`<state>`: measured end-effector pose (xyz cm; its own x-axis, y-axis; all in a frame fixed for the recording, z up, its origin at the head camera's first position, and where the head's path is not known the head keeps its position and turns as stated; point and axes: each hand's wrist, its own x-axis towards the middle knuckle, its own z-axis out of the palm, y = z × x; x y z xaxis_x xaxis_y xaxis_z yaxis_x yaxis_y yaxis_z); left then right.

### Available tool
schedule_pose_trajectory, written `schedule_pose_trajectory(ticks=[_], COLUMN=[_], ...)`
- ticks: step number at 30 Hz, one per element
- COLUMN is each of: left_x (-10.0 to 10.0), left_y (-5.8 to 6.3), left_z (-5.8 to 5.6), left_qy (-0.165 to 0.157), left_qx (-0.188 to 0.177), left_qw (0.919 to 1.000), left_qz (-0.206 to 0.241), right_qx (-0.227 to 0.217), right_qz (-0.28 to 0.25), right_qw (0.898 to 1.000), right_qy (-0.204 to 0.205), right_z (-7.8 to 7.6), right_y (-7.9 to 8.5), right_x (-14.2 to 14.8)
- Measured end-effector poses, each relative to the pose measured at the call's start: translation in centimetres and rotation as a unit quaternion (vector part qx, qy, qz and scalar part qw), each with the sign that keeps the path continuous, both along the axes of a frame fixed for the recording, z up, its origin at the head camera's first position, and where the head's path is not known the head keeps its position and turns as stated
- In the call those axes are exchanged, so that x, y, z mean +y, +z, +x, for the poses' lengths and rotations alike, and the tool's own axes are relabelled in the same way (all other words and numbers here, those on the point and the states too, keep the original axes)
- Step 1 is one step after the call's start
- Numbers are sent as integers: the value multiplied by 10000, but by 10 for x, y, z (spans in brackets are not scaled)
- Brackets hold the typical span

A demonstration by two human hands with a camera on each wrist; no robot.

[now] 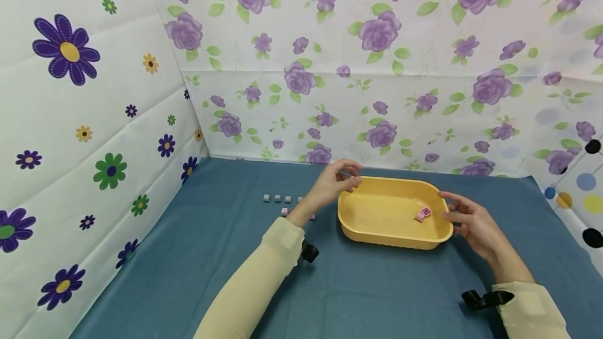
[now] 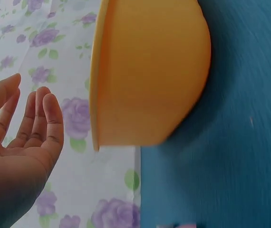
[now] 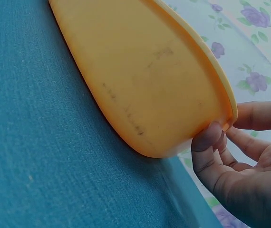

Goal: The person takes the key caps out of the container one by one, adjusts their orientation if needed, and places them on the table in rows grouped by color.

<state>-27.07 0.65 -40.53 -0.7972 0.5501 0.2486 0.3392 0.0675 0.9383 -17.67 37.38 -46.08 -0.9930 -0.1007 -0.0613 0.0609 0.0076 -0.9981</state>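
A yellow plastic tray point(image 1: 377, 208) sits on the blue cloth; two small pink cubes point(image 1: 420, 217) lie inside, toward its right end. My right hand point(image 1: 478, 226) is at the tray's right end. In the right wrist view, thumb and fingers point(image 3: 207, 142) of that hand pinch the rim. My left hand point(image 1: 332, 184) hovers by the upper left corner of the tray, its fingers loosely bent. The left wrist view has this hand point(image 2: 24, 147) apart from the tray wall point(image 2: 150, 76), holding nothing.
Left of the tray, a row of small grey cubes point(image 1: 277, 198) lies on the blue cloth point(image 1: 226, 255), partly behind the left forearm. Nearer stand pink cubes point(image 1: 285, 212), also partly covered. A flowered sheet point(image 1: 301, 98) hangs along the back edge.
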Motion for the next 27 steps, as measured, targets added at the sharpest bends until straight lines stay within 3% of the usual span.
schedule_pose_trajectory(ticks=[12,27], left_x=[41,92], left_y=[3,-5], left_z=[8,15], left_qy=[-38,-157], left_qx=[94,-328], left_qw=[9998,9989], left_qz=[172,285], right_qx=[-22,-43], right_qz=[4,-42], right_qw=[10000,10000], right_qy=[-1,12], right_z=[0,-1], right_y=[0,-1], right_x=[0,1])
